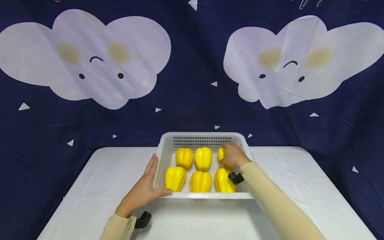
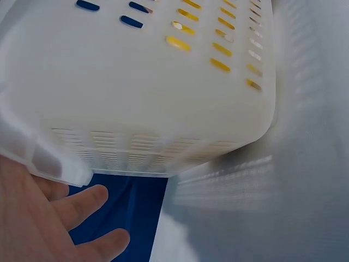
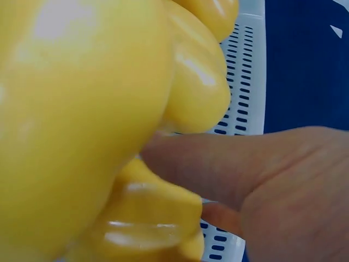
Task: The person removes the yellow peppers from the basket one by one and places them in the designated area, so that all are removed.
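Head view: six peppers (image 1: pixel 200 181) sit in the basket (image 1: pixel 207 195) in two rows of three. Five lie free of any grip and look settled; the right hand (image 1: pixel 235 156) holds the back-right pepper (image 1: pixel 221 153), seemingly the one not yet released. The left hand (image 1: pixel 143 188) spreads along the basket's left side, thumb at the front rim.

Left wrist view: its fingers are apart beside the basket.

Right wrist view: the thumb presses against a pepper.

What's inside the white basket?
Six yellow peppers, in two rows of three, and the right hand, which hides part of the back-right pepper. The basket floor beneath the peppers is covered, so I can't see it.
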A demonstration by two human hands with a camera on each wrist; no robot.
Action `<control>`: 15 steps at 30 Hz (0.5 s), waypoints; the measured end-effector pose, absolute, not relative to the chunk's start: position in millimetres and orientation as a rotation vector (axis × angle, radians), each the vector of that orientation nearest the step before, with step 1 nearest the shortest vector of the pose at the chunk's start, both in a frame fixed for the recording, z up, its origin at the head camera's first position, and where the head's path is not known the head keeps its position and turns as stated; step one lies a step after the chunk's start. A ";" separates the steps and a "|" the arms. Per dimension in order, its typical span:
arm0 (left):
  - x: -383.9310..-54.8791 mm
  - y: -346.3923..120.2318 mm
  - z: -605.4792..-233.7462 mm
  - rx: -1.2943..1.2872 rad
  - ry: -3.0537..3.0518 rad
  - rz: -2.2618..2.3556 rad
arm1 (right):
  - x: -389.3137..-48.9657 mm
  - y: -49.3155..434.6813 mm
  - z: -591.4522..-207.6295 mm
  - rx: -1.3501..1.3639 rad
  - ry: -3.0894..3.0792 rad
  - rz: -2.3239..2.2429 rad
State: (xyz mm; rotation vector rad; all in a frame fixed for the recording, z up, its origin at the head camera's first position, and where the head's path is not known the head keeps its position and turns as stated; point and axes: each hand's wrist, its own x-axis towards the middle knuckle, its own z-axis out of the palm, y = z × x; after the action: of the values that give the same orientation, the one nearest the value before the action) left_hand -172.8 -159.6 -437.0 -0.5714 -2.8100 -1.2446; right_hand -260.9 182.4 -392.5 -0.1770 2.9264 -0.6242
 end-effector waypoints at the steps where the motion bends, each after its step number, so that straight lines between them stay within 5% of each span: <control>1: -172.8 -159.4 -437.4 -0.571 -2.810 -1.250 | -260.8 182.4 -392.7 -0.180 2.932 -0.611; 15: -173.2 -159.9 -438.3 -0.589 -2.806 -1.239 | -261.7 180.5 -398.3 -0.185 2.967 -0.490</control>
State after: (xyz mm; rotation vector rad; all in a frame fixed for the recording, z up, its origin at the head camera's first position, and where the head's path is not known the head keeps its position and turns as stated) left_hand -173.2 -159.9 -438.3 -0.5891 -2.8056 -1.2387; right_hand -261.7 180.5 -398.3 -0.1848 2.9671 -0.4899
